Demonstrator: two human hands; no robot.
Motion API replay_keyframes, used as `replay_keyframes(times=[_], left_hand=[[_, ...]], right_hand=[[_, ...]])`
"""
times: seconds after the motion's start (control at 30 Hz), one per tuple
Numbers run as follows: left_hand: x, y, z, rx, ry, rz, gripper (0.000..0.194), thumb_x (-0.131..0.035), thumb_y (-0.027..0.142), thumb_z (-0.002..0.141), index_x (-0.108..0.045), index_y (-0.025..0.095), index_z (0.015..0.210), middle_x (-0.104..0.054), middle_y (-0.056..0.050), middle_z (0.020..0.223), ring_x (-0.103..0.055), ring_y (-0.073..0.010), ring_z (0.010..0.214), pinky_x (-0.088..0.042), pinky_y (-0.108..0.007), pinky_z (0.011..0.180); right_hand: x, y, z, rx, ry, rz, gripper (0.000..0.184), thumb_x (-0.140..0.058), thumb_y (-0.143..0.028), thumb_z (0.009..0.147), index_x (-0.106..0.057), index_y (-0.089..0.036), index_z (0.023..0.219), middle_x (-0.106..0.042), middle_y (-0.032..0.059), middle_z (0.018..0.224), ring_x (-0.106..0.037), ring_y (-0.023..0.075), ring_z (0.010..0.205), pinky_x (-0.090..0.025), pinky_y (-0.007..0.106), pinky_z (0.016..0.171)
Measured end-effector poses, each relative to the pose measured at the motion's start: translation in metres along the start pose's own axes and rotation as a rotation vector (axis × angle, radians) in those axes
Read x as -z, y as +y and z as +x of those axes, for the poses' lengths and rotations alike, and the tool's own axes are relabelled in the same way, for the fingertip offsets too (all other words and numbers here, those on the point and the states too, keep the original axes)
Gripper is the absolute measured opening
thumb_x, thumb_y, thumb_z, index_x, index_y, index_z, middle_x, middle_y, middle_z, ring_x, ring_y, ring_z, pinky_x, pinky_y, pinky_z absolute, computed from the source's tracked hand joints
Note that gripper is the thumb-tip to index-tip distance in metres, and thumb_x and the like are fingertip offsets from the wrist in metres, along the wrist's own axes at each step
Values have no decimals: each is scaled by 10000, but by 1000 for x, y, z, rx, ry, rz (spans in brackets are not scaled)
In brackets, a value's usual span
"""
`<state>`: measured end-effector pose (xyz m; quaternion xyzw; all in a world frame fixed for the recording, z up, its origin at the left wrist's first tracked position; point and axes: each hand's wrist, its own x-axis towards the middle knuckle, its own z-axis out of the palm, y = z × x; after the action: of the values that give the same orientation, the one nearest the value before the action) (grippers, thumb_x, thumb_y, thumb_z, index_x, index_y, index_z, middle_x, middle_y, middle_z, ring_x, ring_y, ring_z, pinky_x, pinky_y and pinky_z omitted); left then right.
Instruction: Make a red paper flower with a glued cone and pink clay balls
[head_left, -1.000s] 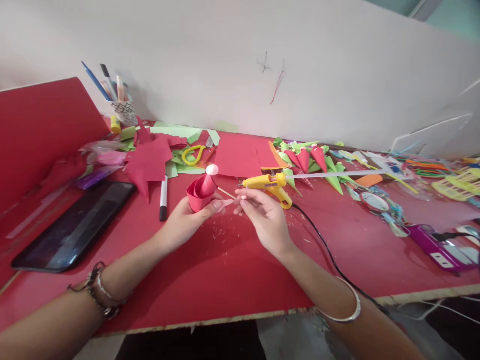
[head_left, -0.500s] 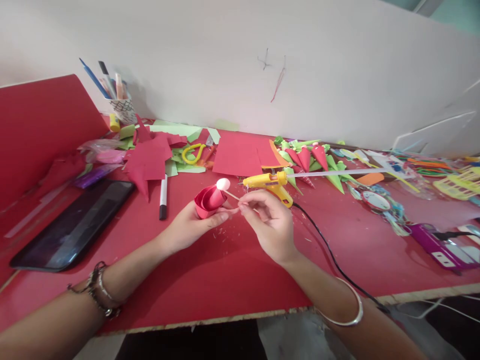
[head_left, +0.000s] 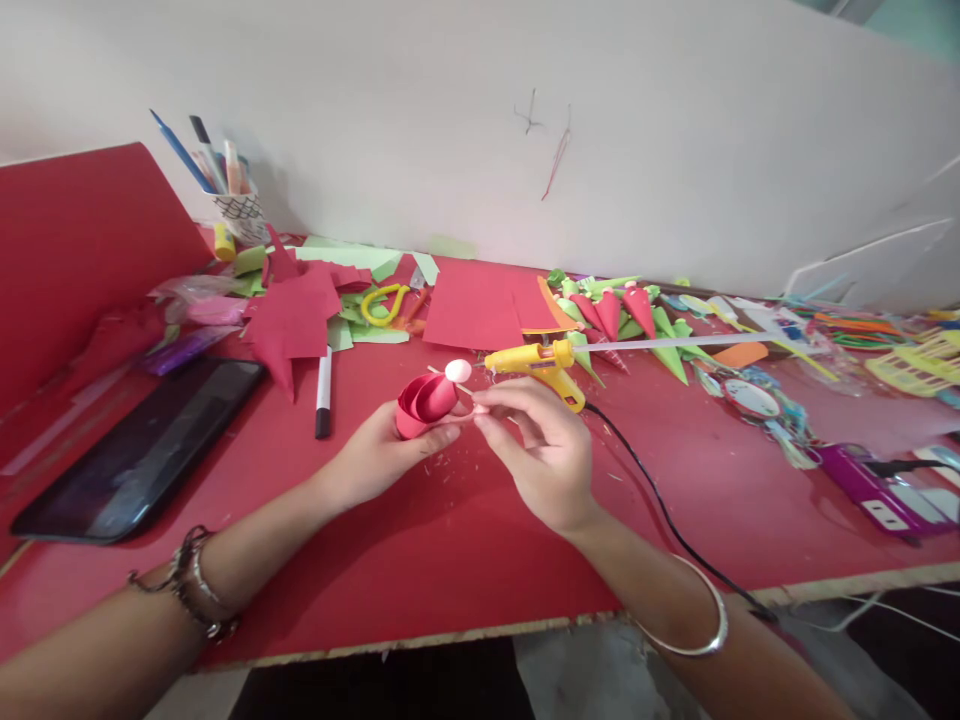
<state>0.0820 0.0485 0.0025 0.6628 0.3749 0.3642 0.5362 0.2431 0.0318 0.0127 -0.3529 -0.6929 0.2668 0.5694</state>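
Note:
A rolled piece of red paper [head_left: 424, 403], curled into loops at its wide end, rests in my left hand [head_left: 386, 445], fingers wrapped behind it and thumb along its underside. At its narrow end sits a small white ball [head_left: 458, 371]. My right hand [head_left: 536, 440] pinches a thin wooden stick [head_left: 466, 388] between thumb and fingers; the stick passes close by the ball, and whether it touches is unclear. Just beyond my right hand lies a yellow glue gun [head_left: 534, 360] with a long glue stick [head_left: 675, 344] in its back.
Red paper sheets [head_left: 474, 305] and cut pieces [head_left: 294, 315] lie at the back. A marker [head_left: 323, 395] and black phone [head_left: 142, 450] are on the left. Several red and green paper cones [head_left: 637, 308] lie back right, and a purple power strip [head_left: 889, 500] far right. A black cord [head_left: 637, 475] crosses the table.
The white ball and red paper have shifted slightly right and tilted. The stick, previously pointing at the ball, now slants past it, its far end showing beyond the paper.

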Motion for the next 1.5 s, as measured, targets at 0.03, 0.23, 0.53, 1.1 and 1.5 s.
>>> replay_keyframes(times=[0.03,0.23,0.53,1.1,1.5], left_hand=[[0,-1,0,0,8,18,206,-536,312,781,-586,180,930,-628,-29,926,-563,-169,871,-445,-269,761],[-3,-4,-1,-4,85,95,218,-544,303,759,-565,159,922,-614,-21,808,-549,-160,748,-445,-267,672],[-7,-3,0,-44,85,124,206,-538,270,759,-567,156,928,-615,-20,795,-555,-159,752,-449,-254,656],[-7,-9,-1,-87,93,190,45,-524,204,757,-516,161,745,-582,3,744,-547,-154,764,-437,-240,643],[-6,-12,-3,-173,128,258,126,-531,220,776,-536,179,895,-575,-16,867,-538,-143,767,-432,-261,700]], right_hand=[[0,0,-1,6,-8,0,159,-537,-132,777,-600,-230,885,-611,15,845,-574,130,759,-509,293,672],[1,-4,-4,153,-49,-107,174,-569,-130,767,-623,-257,872,-627,1,837,-583,139,804,-495,310,732],[0,-4,-4,205,-82,-226,160,-556,-156,782,-633,-265,869,-555,-6,731,-533,117,684,-465,269,626],[0,-2,-4,164,-143,-159,150,-542,-145,785,-596,-244,884,-631,5,804,-583,134,766,-485,289,694],[1,-1,-4,174,-150,-181,144,-552,-150,781,-609,-248,868,-611,6,815,-573,132,763,-476,287,698]])
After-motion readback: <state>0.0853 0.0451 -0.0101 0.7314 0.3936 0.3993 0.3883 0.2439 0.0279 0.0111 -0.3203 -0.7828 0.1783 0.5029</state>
